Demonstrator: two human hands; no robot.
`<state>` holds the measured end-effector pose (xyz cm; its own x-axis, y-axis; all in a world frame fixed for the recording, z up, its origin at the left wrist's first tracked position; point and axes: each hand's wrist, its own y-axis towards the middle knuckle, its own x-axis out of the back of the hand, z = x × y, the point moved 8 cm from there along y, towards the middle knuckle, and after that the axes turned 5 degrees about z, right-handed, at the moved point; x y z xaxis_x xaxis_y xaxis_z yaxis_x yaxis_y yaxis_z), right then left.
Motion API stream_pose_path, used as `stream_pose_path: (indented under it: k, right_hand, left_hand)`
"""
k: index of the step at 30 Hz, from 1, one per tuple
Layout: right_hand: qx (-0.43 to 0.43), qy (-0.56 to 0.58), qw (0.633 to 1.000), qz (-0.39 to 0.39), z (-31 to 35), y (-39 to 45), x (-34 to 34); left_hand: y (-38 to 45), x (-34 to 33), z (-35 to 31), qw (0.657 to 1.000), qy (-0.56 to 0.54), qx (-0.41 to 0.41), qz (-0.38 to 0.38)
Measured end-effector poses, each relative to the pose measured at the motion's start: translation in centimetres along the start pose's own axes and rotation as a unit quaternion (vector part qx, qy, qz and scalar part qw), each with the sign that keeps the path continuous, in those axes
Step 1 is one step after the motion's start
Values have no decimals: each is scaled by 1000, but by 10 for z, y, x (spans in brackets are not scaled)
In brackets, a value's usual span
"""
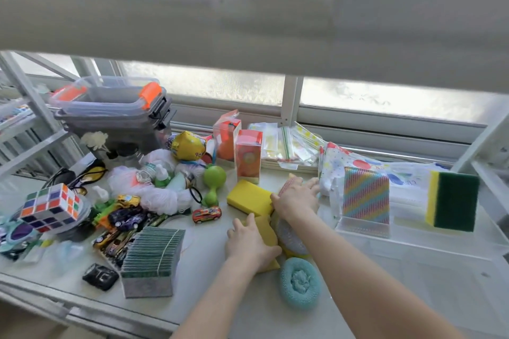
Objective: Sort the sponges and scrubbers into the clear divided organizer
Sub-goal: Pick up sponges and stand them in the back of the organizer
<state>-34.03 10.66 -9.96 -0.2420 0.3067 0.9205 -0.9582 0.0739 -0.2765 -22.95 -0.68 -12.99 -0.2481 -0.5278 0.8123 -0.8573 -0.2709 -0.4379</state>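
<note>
The clear divided organizer (413, 239) stands at the right of the table. A rainbow-striped scrubber (366, 195) and a yellow-and-green sponge (454, 201) stand upright in it. My left hand (249, 242) lies on a yellow sponge (265, 227). My right hand (296, 197) reaches over a pink scrubber (287, 186), beside another yellow sponge (248, 197); its grip is not clear. A white mesh scrubber (289, 237) lies under my right forearm. A teal round scrubber (300, 283) lies near the front. A stack of green scouring pads (151, 253) sits to the left.
Toy cars (206, 214), a puzzle cube (51, 205), a green rattle (213, 181), white mesh puffs and bottles crowd the left. Red boxes (248, 155), zip bags (289, 143) and a dotted cloth (338, 162) lie at the back. A grey lidded bin (115, 115) stands back left.
</note>
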Motion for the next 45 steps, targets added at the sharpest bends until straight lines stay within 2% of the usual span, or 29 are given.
stream_pose_path:
  k: [6, 12, 16, 21, 24, 28, 36, 45]
  right_hand:
    - [64, 76, 994, -45, 13, -18, 28]
    - [141, 185, 966, -111, 12, -53, 106]
    - [148, 258, 941, -163, -25, -66, 176]
    - [108, 305, 928, -182, -101, -66, 221]
    - [88, 299, 927, -208, -140, -65, 222]
    - [62, 292, 931, -211, -165, -57, 198]
    - [84, 254, 942, -202, -150, -34, 145]
    - [81, 158, 968, -177, -147, -22, 109]
  left_hand:
    - [-8, 19, -4, 998, -45, -8, -41]
    - [-41, 65, -57, 979, -82, -102, -155]
    - [-67, 71, -114, 961, -101, -179, -184]
    - [-94, 36, -180, 955, -89, -235, -154]
    - [-93, 1, -192, 965, -67, -218, -128]
    - [-89, -29, -185, 970, -40, -200, -136]
    - [-80, -38, -170, 964, -22, -193, -184]
    - [-73, -32, -156, 977, 21, -143, -155]
